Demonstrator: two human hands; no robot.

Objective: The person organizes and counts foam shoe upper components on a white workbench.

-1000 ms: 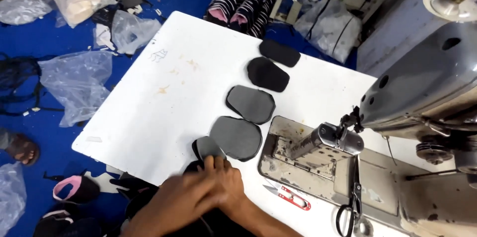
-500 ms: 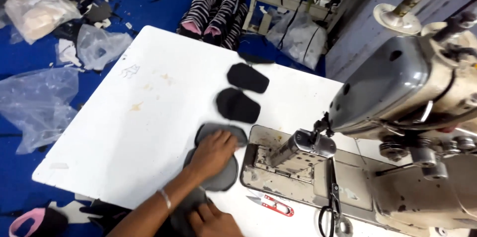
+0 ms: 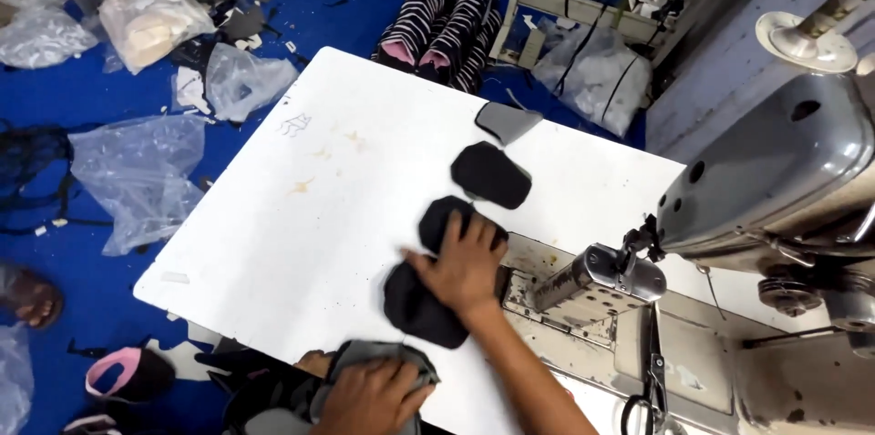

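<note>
On the far left, clear plastic bags (image 3: 137, 175) lie on the blue floor (image 3: 82, 107), and a pink and black shoe upper (image 3: 123, 376) lies at the near left. The white table (image 3: 301, 207) fills the middle. At its near edge, the left hand (image 3: 369, 398) is closed around a bundle of grey and dark fabric (image 3: 383, 357); the fingers curl over it from above. A little to the right and farther, the right hand (image 3: 465, 266) lies flat and open, fingers spread, pressing on two overlapping dark fabric pieces (image 3: 415, 307); it grips nothing, only touches them from above. Beyond the hand, another dark piece (image 3: 490, 175) lies alone, and a grey piece (image 3: 508, 120) lies at the far edge. On the right stands the grey sewing machine (image 3: 775, 180), just beside the right hand.
</note>
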